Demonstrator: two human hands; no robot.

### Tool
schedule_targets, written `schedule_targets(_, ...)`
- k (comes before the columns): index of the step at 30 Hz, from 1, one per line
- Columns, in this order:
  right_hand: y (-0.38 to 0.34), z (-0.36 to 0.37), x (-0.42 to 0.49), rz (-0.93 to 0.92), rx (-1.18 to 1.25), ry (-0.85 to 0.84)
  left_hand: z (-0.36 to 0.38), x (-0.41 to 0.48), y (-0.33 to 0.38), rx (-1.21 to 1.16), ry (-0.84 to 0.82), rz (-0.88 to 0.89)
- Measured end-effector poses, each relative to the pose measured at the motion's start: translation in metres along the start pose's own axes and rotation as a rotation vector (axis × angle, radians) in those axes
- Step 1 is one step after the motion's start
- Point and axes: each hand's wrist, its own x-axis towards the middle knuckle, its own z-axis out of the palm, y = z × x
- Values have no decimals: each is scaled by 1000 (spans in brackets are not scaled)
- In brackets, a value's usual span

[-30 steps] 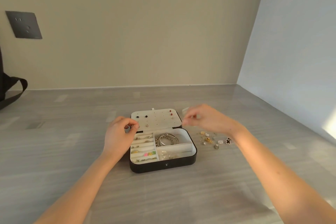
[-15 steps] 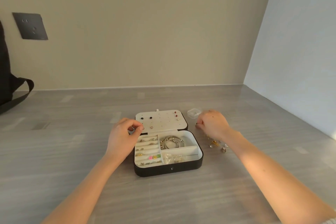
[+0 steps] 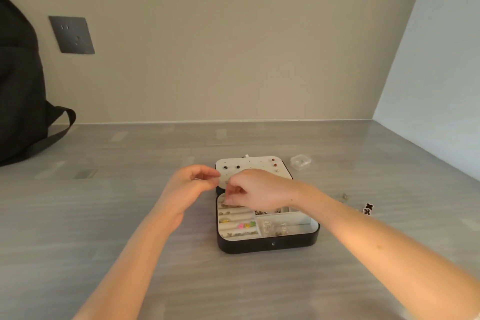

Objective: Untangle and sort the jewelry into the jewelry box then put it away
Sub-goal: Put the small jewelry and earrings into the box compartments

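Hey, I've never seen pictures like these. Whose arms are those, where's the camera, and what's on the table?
No machine here: a person works with bare hands. Every picture comes from one wide-angle camera worn on their head, looking forward and down, so the arms reach in from below. On the grey table lies an open black jewelry box: studs sit in its lid, rings and more in its compartments. Right of it are a small clear tub and a few loose pieces. A black bag stands far left. The left hand and right hand are close together at the box, fingers curled as if pinching something tiny, too small to make out.
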Motion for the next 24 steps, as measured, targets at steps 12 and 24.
schedule_targets(12,-10,-8,20,-39,-279,-29,-2,-1,4,-8,35,37)
schedule_targets(24,78,-17,-73,386,91,608,11,-7,5,59,44,117)
